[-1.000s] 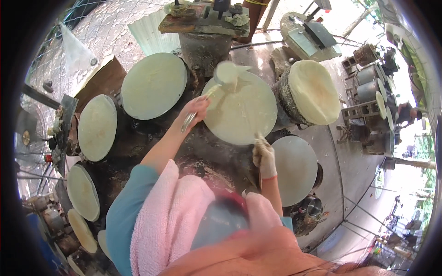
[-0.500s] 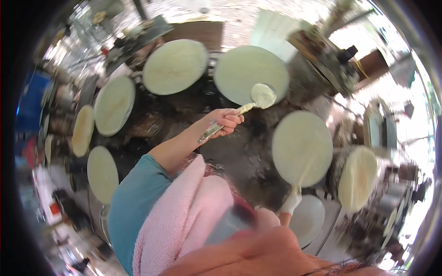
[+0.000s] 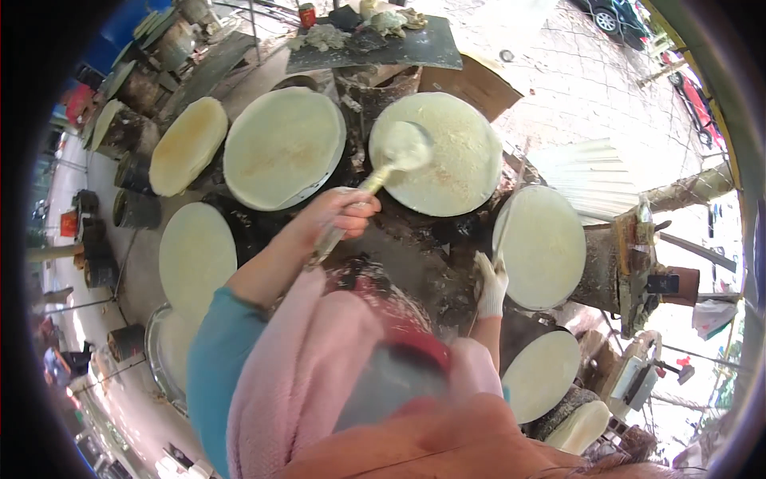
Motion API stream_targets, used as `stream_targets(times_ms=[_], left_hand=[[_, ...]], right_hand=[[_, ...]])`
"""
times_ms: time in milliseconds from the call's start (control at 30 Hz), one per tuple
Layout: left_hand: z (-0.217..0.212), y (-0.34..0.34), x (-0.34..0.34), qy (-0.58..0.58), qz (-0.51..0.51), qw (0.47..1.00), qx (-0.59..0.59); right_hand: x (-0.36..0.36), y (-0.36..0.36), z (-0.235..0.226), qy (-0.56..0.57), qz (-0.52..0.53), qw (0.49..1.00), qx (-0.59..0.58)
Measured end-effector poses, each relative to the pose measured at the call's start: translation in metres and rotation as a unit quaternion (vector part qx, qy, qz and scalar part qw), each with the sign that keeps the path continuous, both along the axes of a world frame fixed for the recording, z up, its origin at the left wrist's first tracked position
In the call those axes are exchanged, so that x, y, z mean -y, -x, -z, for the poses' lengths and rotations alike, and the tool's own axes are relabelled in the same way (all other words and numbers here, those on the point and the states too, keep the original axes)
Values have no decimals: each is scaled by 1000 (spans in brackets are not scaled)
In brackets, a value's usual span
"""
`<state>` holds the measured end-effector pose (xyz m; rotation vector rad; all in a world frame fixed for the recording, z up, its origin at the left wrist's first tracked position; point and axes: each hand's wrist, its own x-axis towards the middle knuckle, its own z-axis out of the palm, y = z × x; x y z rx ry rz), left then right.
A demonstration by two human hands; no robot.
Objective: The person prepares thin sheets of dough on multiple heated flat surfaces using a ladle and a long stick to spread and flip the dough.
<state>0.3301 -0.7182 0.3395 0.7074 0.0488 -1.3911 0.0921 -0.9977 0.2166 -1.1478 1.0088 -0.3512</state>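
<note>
My left hand [image 3: 345, 215] is bare and closed around the handle of a ladle [image 3: 407, 147] coated in pale batter. The ladle's bowl hangs over the left part of a round griddle [image 3: 455, 172] whose pale surface looks lumpy and patchy. On my right hand [image 3: 491, 289] is a white glove, its fingers wrapped round a long thin pale stick [image 3: 504, 231]. That stick lies along the left edge of another round griddle [image 3: 549, 249] covered with a smooth pale layer. Whether its tip touches the layer I cannot tell.
More round griddles with pale sheets [image 3: 286, 148] [image 3: 199, 255] [image 3: 544, 375] curve around me. A browned sheet [image 3: 190, 146] lies at the left. Beyond them stand a dark table [image 3: 375, 49] with cloths, a cardboard piece [image 3: 471, 84] and a corrugated sheet [image 3: 586, 177].
The view has swung to the right, so the griddles appear shifted. My left hand keeps the ladle over a griddle; my gloved right hand has moved up beside the right griddle.
</note>
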Motion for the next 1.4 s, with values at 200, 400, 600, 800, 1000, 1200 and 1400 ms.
stream_targets(times_ms=[200, 400, 600, 800, 1000, 1200, 1400], left_hand=[[-4, -39, -101, 173, -206, 963, 26], [-38, -31, -113, 57, -374, 920, 101], [-16, 30, -137, 159, -471, 864, -74], [-20, 89, -153, 196, -537, 819, -52], [-26, 112, -182, 219, -600, 768, -40], [-17, 120, -236, 237, -591, 771, -16], [-14, 133, -286, 242, -611, 754, -3]], right_hand=[[99, -111, 15, 100, -44, 993, 40], [176, -205, 54, 91, -118, 988, -47], [211, -272, 87, 133, -219, 966, -34], [195, -284, 64, 232, -274, 931, -70], [163, -271, 14, 266, -269, 926, -5], [98, -258, -42, 384, -270, 883, 18], [-33, -255, -151, 468, -324, 822, 21]])
